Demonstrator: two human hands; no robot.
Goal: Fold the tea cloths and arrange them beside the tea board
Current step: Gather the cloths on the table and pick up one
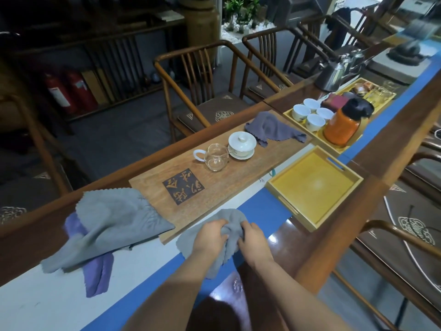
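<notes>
Left hand [209,237] and right hand [253,240] grip bunched grey tea cloth [230,220] between them, overlapping tea board [214,185] edge.

Bare forearms, no sleeves visible

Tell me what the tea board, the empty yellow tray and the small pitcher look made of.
Tea board: matte wood, grain visible, dark carved stamp. Yellow tray: probably lacquered wood or bamboo, glossy glare. Pitcher: clear glass, see-through.

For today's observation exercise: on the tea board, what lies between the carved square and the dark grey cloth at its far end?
In the head view, a glass pitcher and a lidded white gaiwan on its saucer stand between the carved square and the dark grey cloth, on the tea board.
</notes>
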